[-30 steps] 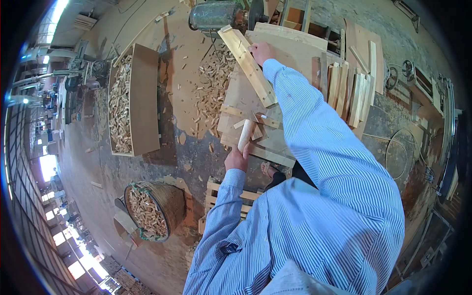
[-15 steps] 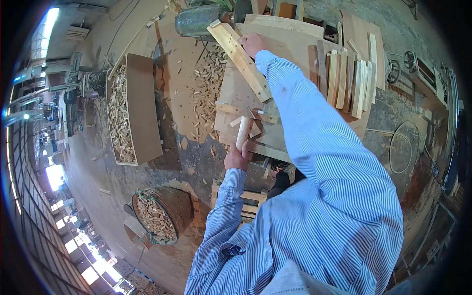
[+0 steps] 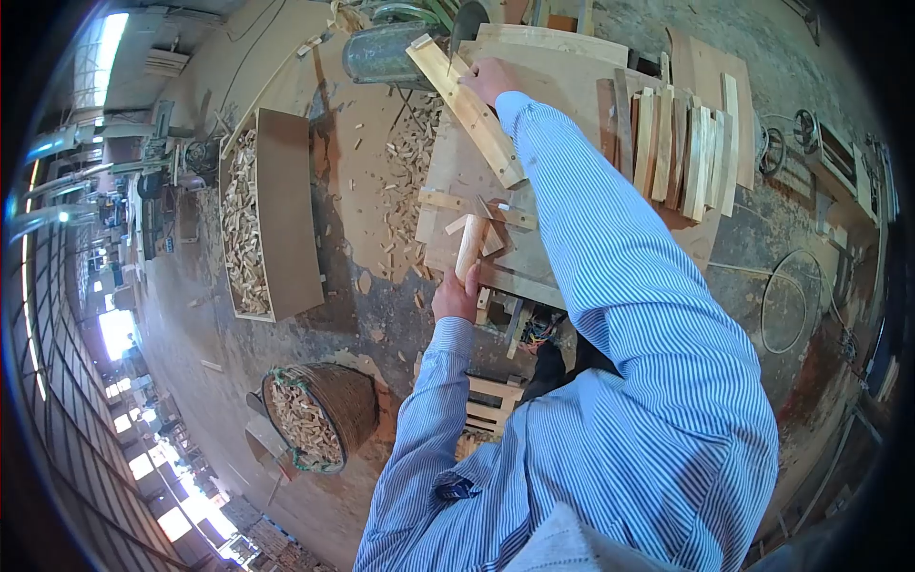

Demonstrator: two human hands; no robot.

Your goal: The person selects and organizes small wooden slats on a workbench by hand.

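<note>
Your work board [image 3: 457,181] lies ahead of you. On it, your right hand [image 3: 488,76] meets the long slat [image 3: 467,110] at the far end, just before the motor [image 3: 381,52]; your left hand [image 3: 457,294] holds the short peg [image 3: 469,250] at the near edge. Upright slats [image 3: 681,153] stand to the right. Left lie the scrap pile [image 3: 405,172], then the open crate [image 3: 262,214]; the basket [image 3: 319,415] sits nearer you.

One view: head-worn fisheye camera, high above, facing forward and steeply down over the striped sleeves onto the wooden surface [image 3: 477,172], workshop floor [image 3: 381,315] curving round the edges.
</note>
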